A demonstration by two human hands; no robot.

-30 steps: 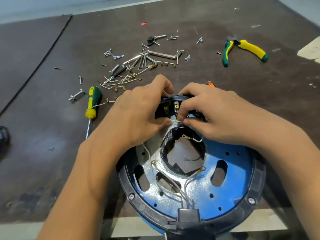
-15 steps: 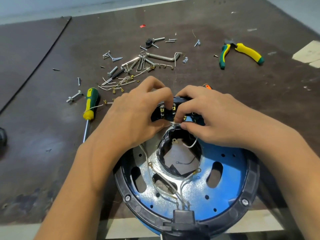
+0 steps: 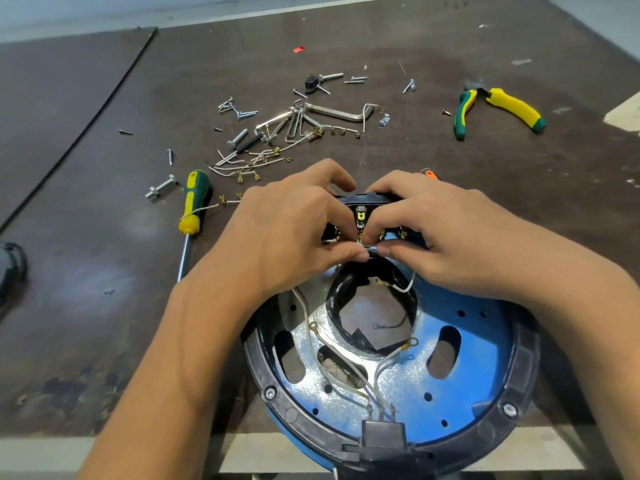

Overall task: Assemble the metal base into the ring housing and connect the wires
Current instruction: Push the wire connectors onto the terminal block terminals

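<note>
A black ring housing (image 3: 523,379) sits at the table's near edge with a shiny blue-tinted metal base (image 3: 464,386) screwed inside it. White wires (image 3: 377,372) run from a black connector block (image 3: 382,434) at the near rim toward the central hole. At the far rim a black terminal block (image 3: 362,211) shows brass tabs. My left hand (image 3: 294,226) and my right hand (image 3: 446,230) meet there, fingertips pinching a white wire end (image 3: 367,249) just below the terminals. A loose wire with a ring lug (image 3: 398,287) hangs under my right hand.
A yellow-green screwdriver (image 3: 194,206) lies left of the housing. Several screws, bolts, hex keys (image 3: 332,114) and spare terminal wires (image 3: 249,161) are scattered behind my hands. Yellow-green pliers (image 3: 495,107) lie at the far right. A dark object (image 3: 10,271) sits at the left edge.
Both hands have drawn closer together over the terminal block, and the fingertips now meet on the wire end. The housing has stayed in place.
</note>
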